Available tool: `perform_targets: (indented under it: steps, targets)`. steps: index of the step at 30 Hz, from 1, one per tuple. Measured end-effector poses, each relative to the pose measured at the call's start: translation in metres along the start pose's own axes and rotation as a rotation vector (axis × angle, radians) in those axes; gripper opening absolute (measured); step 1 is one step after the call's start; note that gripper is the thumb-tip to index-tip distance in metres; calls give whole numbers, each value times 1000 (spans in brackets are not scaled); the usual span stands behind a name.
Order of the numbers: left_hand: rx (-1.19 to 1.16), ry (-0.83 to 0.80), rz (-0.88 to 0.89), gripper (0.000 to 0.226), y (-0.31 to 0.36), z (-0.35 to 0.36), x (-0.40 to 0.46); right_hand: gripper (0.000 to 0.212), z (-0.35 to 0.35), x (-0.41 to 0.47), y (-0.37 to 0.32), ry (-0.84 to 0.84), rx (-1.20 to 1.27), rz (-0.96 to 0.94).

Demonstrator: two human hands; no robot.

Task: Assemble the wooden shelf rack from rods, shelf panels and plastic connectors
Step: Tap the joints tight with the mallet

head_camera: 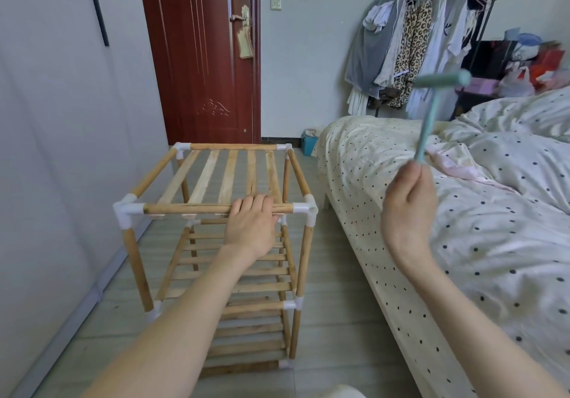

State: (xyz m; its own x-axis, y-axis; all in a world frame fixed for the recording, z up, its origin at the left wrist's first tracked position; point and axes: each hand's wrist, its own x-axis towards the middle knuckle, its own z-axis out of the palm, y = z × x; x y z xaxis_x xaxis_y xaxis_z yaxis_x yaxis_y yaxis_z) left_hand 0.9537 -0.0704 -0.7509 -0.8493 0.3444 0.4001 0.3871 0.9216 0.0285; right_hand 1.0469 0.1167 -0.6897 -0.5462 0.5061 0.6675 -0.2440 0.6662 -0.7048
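The wooden shelf rack [197, 178] stands upright on the floor, with slatted shelf panels at several levels and white plastic connectors [126, 210] at the corners. My left hand [251, 223] grips the front top rod [185, 208] near its right end, fingers curled over it. My right hand [408, 200] is raised to the right of the rack, over the bed's edge, and holds a small teal plastic hammer [431, 113] by the bottom of its handle. The hammer's head points up and is blurred. The front right corner connector [308, 209] lies between my two hands.
A grey wardrobe wall [61, 150] runs close along the rack's left side. A bed [462, 228] with dotted bedding fills the right. A red door [200, 52] stands behind the rack, and a clothes stand [416, 42] is at the back right. Tiled floor [333, 305] separates rack and bed.
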Motion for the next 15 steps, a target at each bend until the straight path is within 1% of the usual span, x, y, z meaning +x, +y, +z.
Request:
perform_targets:
  steps: [1,2,3,4,5,6,7,8,9,10,12,13,14,15]
  targets:
    - [-9,0,-1,44,-1,-1,0,30,8,-14,9,-173,-134,49]
    - [-16,-1,-3,44,-1,-2,0,34,14,-30,20,-440,-298,124]
    - [-19,0,-5,43,0,-3,0,38,16,-38,33,-630,-395,178]
    - [-22,1,-4,43,0,-2,0,40,14,-36,36,-680,-405,201]
    - [-26,4,-6,43,1,-2,0,41,12,-26,34,-593,-333,197]
    - [-29,1,-6,43,1,-2,0,42,8,-14,25,-432,-201,183]
    - [-32,1,-4,44,1,-2,0,41,2,-7,15,-209,-48,147]
    - [-33,7,-2,44,1,-1,0,39,-2,-5,8,-25,95,101]
    - [-34,14,-1,44,1,-1,0,37,-3,-10,6,28,131,51]
    - [-35,17,-1,44,1,-1,-1,34,1,-19,9,-66,60,71]
    - [-29,1,-3,47,0,-4,-1,34,13,-46,24,-555,-336,175]
    - [-20,-22,-3,51,1,-5,-1,35,14,-49,32,-690,-448,160]
    - [-10,-34,0,57,1,-5,-1,37,12,-42,32,-692,-442,125]
    - [-2,-40,2,63,1,-6,-1,38,10,-30,26,-561,-321,92]
